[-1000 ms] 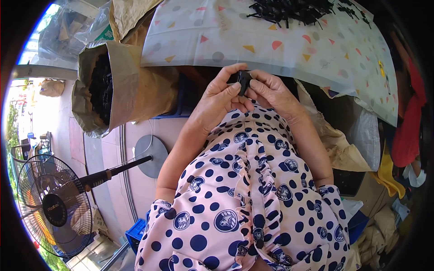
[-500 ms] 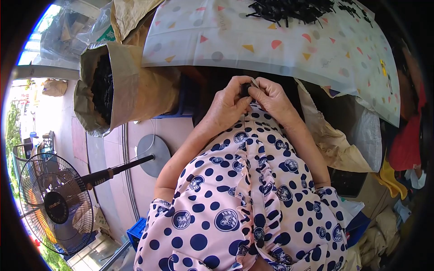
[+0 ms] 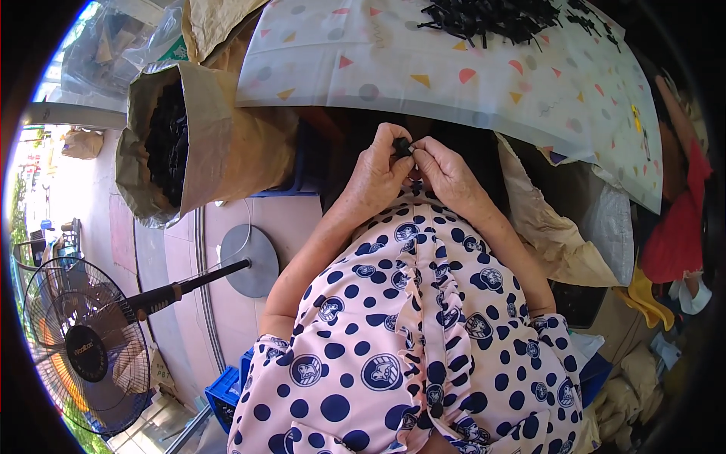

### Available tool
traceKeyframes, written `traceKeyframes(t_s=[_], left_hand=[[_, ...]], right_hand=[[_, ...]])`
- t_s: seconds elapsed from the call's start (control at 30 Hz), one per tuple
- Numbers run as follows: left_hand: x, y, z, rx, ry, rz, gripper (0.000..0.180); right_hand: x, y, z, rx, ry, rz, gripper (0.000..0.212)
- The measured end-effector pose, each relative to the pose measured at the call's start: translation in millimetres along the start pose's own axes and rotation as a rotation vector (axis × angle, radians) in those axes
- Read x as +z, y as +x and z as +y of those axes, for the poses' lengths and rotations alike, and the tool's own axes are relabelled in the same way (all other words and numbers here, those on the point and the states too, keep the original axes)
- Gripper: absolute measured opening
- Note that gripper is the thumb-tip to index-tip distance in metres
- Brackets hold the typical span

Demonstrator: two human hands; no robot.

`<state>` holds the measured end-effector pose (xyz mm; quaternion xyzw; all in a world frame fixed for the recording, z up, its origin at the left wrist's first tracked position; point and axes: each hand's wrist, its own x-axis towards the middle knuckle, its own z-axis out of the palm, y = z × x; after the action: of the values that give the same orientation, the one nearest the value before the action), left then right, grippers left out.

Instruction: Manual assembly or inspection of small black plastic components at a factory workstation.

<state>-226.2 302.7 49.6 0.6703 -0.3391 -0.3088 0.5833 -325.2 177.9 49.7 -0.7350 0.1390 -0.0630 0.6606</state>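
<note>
While the left hand (image 3: 376, 172) clamps a small, dark black piece (image 3: 401, 147) between its thumb and curled fingers, the right hand (image 3: 452, 175) pinches the same piece at its right edge with thumb and forefinger. Both hands are close together, in front of the wearer's pale pink shirt with navy dots and round printed badges (image 3: 412, 303), and just below the near edge of the table. The black piece sits between the fingertips (a tiny pale bit shows beside it, too small to identify), and much of its shape is hidden by the fingers.

Beyond the hands, a white tablecloth patterned with coloured triangles and grey dots (image 3: 318, 72) covers the table. Toward its far edge lies a loose heap of thin black pieces (image 3: 491, 21), and near its right edge rests a slim tool with a yellow part (image 3: 637, 119).

To the left, a wide-mouthed brown paper sack (image 3: 246, 147) holds more black pieces (image 3: 166, 147), just beside a blue plastic crate (image 3: 305, 170). Lower left stands a black pedestal fan with a round wire cage (image 3: 87, 352) and a grey disc base (image 3: 249, 265). Right of the right forearm, a crumpled tan paper sack (image 3: 560, 238) hangs open beneath the tablecloth.
</note>
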Motion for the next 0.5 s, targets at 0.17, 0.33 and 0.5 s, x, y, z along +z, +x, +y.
traceKeyframes(t_s=[0.17,0.33,0.5], left_hand=[[0,-3,2,-0.046,0.228,0.064,0.024],[1,2,-2,0.063,0.458,0.156,0.024],[3,9,-5,0.104,0.410,0.162,0.024]], right_hand=[[10,5,15,-0.096,-0.120,0.050,0.013],[14,14,16,-0.063,-0.067,0.057,0.014],[-1,19,20,-0.038,-0.035,0.058,0.018]])
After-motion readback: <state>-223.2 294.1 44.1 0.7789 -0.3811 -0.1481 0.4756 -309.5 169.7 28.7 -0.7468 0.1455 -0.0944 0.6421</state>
